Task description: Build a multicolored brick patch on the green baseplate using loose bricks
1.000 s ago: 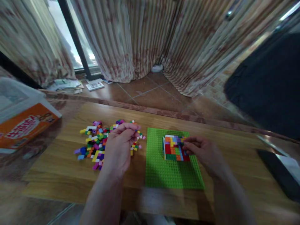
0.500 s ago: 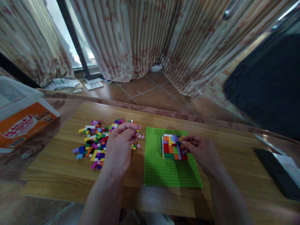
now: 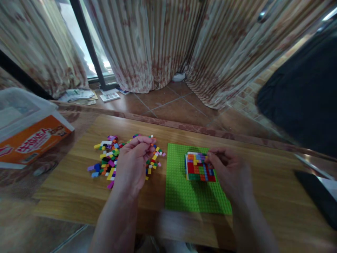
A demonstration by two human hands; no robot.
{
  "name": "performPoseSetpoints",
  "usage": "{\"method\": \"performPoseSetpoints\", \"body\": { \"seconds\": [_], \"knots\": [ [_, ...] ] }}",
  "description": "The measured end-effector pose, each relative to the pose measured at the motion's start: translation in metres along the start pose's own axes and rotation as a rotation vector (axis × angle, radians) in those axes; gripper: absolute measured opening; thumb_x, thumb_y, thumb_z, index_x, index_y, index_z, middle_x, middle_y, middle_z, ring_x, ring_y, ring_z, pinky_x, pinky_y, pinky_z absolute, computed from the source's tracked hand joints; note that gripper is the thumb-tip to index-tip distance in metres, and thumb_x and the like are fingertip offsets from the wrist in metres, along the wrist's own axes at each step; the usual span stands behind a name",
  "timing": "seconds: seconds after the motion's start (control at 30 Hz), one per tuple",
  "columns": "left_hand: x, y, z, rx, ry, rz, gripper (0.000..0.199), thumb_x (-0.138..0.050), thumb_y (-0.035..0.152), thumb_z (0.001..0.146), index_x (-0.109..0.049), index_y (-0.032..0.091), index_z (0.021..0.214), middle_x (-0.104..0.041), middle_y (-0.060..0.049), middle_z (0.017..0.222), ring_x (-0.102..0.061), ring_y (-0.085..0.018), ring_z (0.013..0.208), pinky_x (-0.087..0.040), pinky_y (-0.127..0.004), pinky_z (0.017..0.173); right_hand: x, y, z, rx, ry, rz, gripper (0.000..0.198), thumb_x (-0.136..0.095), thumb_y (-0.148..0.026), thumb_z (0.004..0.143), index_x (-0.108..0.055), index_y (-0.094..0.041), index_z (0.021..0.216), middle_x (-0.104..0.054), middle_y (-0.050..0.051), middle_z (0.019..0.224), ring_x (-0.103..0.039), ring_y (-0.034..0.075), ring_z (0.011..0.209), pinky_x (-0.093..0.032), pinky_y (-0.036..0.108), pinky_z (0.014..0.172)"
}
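On the green baseplate (image 3: pixel 179 196) sits a block built of many-coloured toy bricks (image 3: pixel 197 168), with rows of red, orange, yellow, green, blue and purple. My right hand (image 3: pixel 230 168) is at its upper right corner, thumb and index finger pinched together over the top bricks; whatever is between them is hidden. My left hand (image 3: pixel 134 161) hangs over the right part of a pile of loose toy bricks (image 3: pixel 105 160), covering some of them. Its fingers are curled in a pinch, and I cannot make out what the fingertips hold.
The wooden table (image 3: pixel 71 189) carries all of this. A black flat object (image 3: pixel 313 193) with paper lies at the right. Left of the table stands a clear plastic bin (image 3: pixel 28 102) with an orange label. Curtains (image 3: pixel 168 45) hang behind, and a dark cloth-like shape (image 3: pixel 302 88) is at right.
The whole view has shifted slightly, so the table things appear farther right. My right hand has turned a little, its thumb now nearer the top of the brick block. My left hand stays pinched over the pile.
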State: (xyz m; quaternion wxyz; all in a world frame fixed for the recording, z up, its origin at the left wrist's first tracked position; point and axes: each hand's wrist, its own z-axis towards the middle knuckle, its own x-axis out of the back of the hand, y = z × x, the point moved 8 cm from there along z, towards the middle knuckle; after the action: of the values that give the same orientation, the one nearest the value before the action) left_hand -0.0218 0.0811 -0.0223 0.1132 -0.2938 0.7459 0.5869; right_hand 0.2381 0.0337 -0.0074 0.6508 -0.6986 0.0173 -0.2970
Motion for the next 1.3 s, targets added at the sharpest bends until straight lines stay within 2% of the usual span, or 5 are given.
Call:
{"method": "performPoseSetpoints", "body": {
  "seconds": [0.27,0.5,0.8,1.03,1.3],
  "knots": [
    [0.008,0.009,0.0,-0.01,0.035,-0.013,0.007,-0.068,0.009,0.055,-0.064,0.013,0.06,-0.066,0.0,0.068,-0.054,-0.006,0.055,-0.041,-0.016,0.053,-0.104,-0.041,-0.067,0.405,-0.452,-0.271,0.015,-0.053,-0.016,0.087,-0.068,-0.02,0.089,-0.069,0.002,0.087,-0.063,0.014,0.08,-0.049,0.027,0.073],
    [0.008,0.01,-0.004,0.003,0.034,-0.035,0.005,-0.067,0.01,0.057,-0.063,0.013,0.059,-0.066,0.0,0.069,-0.053,-0.005,0.054,-0.04,-0.016,0.052,-0.118,-0.018,-0.065,0.414,-0.405,-0.445,0.031,-0.045,-0.016,0.089,-0.063,-0.019,0.114,-0.068,0.008,0.102,-0.064,0.019,0.09,-0.049,0.033,0.081],
    [0.008,0.009,-0.004,0.013,0.023,-0.035,0.004,-0.066,0.01,0.058,-0.064,0.014,0.06,-0.066,0.0,0.069,-0.054,-0.006,0.054,-0.041,-0.017,0.053,-0.132,-0.017,-0.059,0.368,-0.294,-0.658,0.026,-0.042,-0.022,0.092,-0.067,-0.021,0.099,-0.067,0.008,0.097,-0.063,0.019,0.082,-0.044,0.029,0.07],
    [0.009,0.013,-0.002,-0.003,0.031,-0.042,0.005,-0.066,0.009,0.058,-0.063,0.013,0.058,-0.066,0.0,0.068,-0.053,-0.006,0.054,-0.041,-0.017,0.053,-0.113,-0.034,-0.06,0.339,-0.369,-0.404,0.025,-0.043,-0.025,0.093,-0.067,-0.019,0.095,-0.069,0.006,0.093,-0.064,0.017,0.083,-0.047,0.029,0.074],
    [0.006,0.007,-0.004,0.023,0.027,-0.032,0.005,-0.068,0.011,0.058,-0.064,0.014,0.06,-0.066,0.0,0.069,-0.054,-0.006,0.056,-0.042,-0.017,0.054,-0.02,-0.035,-0.022,0.226,-0.214,-0.441,0.026,-0.054,-0.04,0.086,-0.073,-0.025,0.097,-0.074,0.005,0.094,-0.067,0.021,0.084,-0.051,0.034,0.078]
  ]
}}
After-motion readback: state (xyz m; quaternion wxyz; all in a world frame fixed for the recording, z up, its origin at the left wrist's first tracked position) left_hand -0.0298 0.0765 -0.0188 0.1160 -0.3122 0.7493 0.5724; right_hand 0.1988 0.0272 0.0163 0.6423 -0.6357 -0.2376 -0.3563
